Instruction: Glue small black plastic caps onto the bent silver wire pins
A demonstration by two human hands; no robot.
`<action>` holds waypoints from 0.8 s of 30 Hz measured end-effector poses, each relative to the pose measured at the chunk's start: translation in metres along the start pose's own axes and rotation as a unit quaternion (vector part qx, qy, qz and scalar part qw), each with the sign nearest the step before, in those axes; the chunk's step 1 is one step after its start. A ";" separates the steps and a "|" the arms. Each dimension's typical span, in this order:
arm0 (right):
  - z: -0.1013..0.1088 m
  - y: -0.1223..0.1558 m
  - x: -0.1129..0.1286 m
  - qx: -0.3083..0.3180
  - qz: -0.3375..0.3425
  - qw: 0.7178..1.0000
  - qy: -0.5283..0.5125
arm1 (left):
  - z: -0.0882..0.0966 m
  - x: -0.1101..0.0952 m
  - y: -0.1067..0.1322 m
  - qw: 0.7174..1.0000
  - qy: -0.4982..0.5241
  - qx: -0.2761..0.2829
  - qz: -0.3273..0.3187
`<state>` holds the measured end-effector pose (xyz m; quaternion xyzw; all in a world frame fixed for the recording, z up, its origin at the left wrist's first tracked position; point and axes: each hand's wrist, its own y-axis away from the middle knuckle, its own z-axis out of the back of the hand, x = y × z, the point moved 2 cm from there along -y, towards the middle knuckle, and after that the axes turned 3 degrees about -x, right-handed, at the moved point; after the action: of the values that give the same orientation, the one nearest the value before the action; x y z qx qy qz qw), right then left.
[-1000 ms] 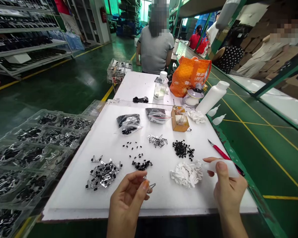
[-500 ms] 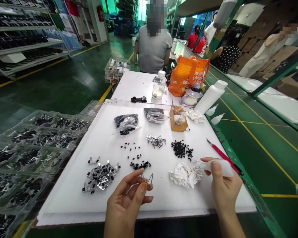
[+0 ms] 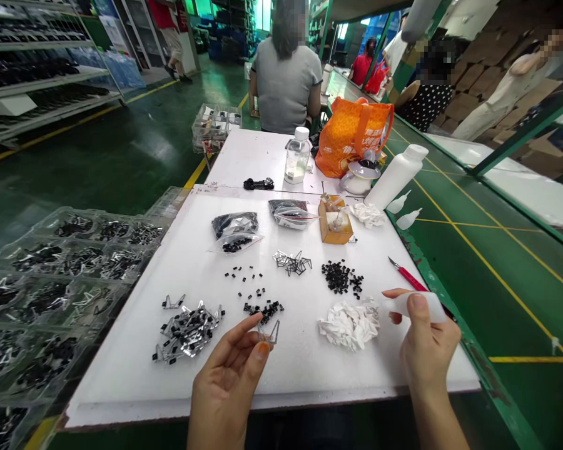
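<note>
My left hand (image 3: 228,375) pinches a small bent metal wire part (image 3: 268,332) between thumb and forefinger, just right of a heap of black components with clear and metal frames (image 3: 187,331). My right hand (image 3: 426,353) grips a white plastic squeeze bottle (image 3: 417,307) lying on its side, its nozzle hidden. Beside that hand sits a pile of white tissue-like scraps (image 3: 349,325). Loose small black pieces (image 3: 263,309) and a black heap (image 3: 340,277) lie on the white board (image 3: 122,387). A red-handled craft knife (image 3: 406,275) rests at the board's right edge.
Stacked clear trays of parts (image 3: 75,262) stand along the left. Ahead are plastic bags (image 3: 234,225), a cardboard box (image 3: 334,228), bottles (image 3: 396,177) and an orange bag (image 3: 351,137). A person in a grey shirt (image 3: 286,81) sits beyond the table.
The whole view has drifted, so the table sits slightly further left and higher. My left hand has shifted left with the wire part still pinched. My right hand keeps the bottle.
</note>
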<state>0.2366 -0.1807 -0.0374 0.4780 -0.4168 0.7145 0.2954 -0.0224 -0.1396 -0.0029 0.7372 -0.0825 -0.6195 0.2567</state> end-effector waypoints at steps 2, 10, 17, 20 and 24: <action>0.001 -0.001 -0.001 0.006 0.002 1.000 0.011 | 0.000 0.001 -0.001 1.000 -0.006 0.003 -0.003; 0.000 0.011 0.024 -0.059 0.002 0.993 -0.098 | -0.006 0.004 0.004 0.999 -0.038 0.025 -0.027; 0.006 0.049 0.078 0.002 -0.034 0.989 -0.145 | -0.017 0.002 0.019 0.991 -0.059 0.100 -0.059; 0.004 0.058 0.083 0.046 0.014 0.992 -0.113 | -0.018 0.000 0.022 0.988 -0.069 0.117 -0.075; 0.001 0.065 0.070 -0.046 0.026 0.990 -0.134 | -0.016 0.000 0.023 0.981 -0.070 0.148 -0.100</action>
<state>0.1574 -0.2107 0.0073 0.5440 -0.4973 0.6318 0.2399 -0.0021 -0.1549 0.0099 0.7261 -0.1174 -0.6733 0.0751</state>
